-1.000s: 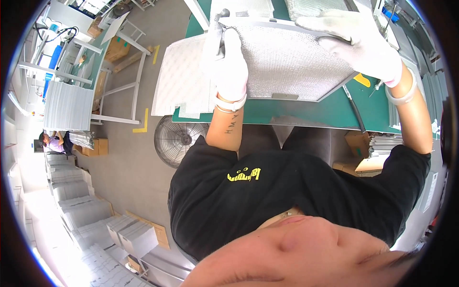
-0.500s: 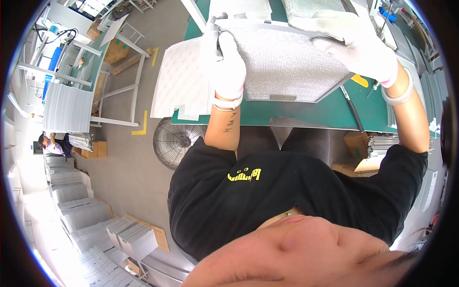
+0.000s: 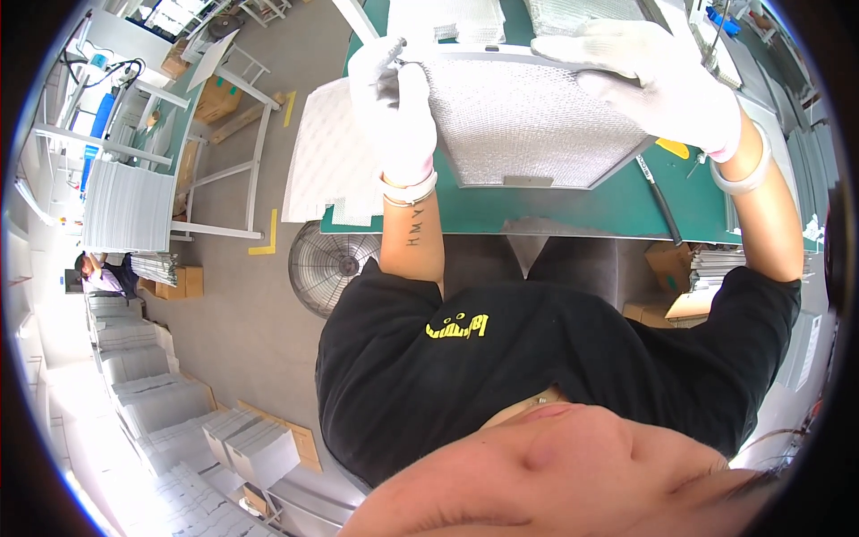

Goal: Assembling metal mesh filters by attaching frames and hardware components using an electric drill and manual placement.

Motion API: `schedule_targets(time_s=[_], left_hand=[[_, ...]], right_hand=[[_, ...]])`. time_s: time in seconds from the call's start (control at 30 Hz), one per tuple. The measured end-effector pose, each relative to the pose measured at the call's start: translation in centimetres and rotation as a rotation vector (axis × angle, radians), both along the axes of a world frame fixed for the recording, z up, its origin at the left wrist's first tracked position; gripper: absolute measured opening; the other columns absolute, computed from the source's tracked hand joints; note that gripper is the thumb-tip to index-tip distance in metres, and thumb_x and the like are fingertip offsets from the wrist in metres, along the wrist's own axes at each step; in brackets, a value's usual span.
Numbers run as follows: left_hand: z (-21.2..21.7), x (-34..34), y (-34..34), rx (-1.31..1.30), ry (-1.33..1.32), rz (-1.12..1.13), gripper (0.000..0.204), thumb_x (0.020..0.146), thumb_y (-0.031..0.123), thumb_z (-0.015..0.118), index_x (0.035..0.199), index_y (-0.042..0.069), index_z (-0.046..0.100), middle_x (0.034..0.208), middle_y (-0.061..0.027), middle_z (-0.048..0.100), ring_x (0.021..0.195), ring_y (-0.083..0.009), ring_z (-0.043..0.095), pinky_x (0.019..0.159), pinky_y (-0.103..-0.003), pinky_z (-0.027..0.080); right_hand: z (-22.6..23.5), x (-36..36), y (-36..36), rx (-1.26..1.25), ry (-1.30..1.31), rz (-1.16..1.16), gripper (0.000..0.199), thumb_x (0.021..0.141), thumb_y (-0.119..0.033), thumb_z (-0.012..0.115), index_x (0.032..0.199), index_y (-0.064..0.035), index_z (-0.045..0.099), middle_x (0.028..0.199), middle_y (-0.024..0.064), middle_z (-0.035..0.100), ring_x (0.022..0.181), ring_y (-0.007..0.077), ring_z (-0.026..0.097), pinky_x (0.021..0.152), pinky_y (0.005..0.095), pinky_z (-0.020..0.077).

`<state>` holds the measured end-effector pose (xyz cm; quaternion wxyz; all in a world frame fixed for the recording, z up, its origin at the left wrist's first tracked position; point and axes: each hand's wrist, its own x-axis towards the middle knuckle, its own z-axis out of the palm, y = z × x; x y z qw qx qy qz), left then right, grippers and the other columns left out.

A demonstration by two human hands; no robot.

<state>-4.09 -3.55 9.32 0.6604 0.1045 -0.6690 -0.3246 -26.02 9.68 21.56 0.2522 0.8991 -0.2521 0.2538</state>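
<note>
Mesh panel (image 3: 537,121) is sitting over the green tabletop (image 3: 617,210), its face toward the person. The gloved left hand (image 3: 394,116) is shifting further left, near the panel's far left corner; its grip is curling half closed, and whether it is pinching the edge I cannot tell. The gloved right hand (image 3: 662,85) is clasping the far edge between thumb and fingers, probably doing most of the steadying.

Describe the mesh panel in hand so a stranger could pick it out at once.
Find the green tabletop before the person in black. Above it, the gloved right hand holds a mesh panel by its far edge. Unlike the pale, notched sheet to its left, it has a silvery face and thin grey frame.
</note>
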Motion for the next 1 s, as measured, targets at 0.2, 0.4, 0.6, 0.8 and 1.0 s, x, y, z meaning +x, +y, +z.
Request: schedule_targets(time_s=[0.2,0.4,0.6,0.8,1.0], left_hand=[[-0.2,0.5,-1.3,-0.098,0.067,-0.086,0.023,0.096,-0.001,0.053,0.119,0.002,0.053,0.117,-0.0069,0.060,0.092,-0.0090,0.056,0.081,-0.022,0.046],[-0.3,0.9,-0.2,-0.052,0.030,-0.197,0.042,0.087,-0.006,0.061,0.125,-0.002,0.044,0.101,-0.0099,0.058,0.085,-0.0111,0.056,0.078,-0.026,0.048],[-2.4,2.1,-1.4,-0.104,-0.016,0.002,0.037,0.089,-0.004,0.054,0.125,-0.003,0.045,0.115,-0.0141,0.053,0.096,-0.0170,0.057,0.090,-0.030,0.047],[-1.8,1.6,-1.3,-0.086,0.018,-0.096,0.036,0.091,-0.006,0.047,0.127,-0.002,0.044,0.115,-0.0111,0.050,0.099,-0.0159,0.053,0.095,-0.031,0.044],[-1.1,-0.1,-0.9,-0.006,0.065,-0.092,0.034,0.096,0.003,0.050,0.129,-0.001,0.042,0.113,-0.0099,0.049,0.098,-0.0153,0.050,0.096,-0.032,0.042]], right_hand=[[-0.1,0.3,-2.4,-0.239,-0.115,0.512,0.043,0.083,-0.001,0.065,0.126,0.0027,0.063,0.080,0.0174,0.063,0.074,0.0342,0.063,0.069,0.0393,0.0515],[3.2,2.6,2.2,0.152,-0.124,0.070,0.041,0.082,-0.002,0.066,0.123,0.0017,0.065,0.079,0.0171,0.063,0.073,0.0351,0.064,0.067,0.0399,0.0521],[4.0,3.8,3.3,-0.039,-0.141,-0.009,0.042,0.079,-0.008,0.071,0.121,0.0001,0.066,0.085,0.0156,0.068,0.075,0.0358,0.065,0.068,0.0390,0.0531],[-7.9,-5.8,11.7,-0.120,-0.793,-0.812,0.018,0.094,-0.005,0.061,0.110,-0.0017,0.070,0.098,0.0090,0.073,0.085,0.0137,0.069,0.077,0.0264,0.0545],[-24.8,-18.8,16.2,0.766,-0.371,-1.497,0.054,0.081,-0.003,0.059,0.135,-0.0069,0.056,0.125,0.0222,0.062,0.116,0.0350,0.060,0.103,0.0404,0.0465]])
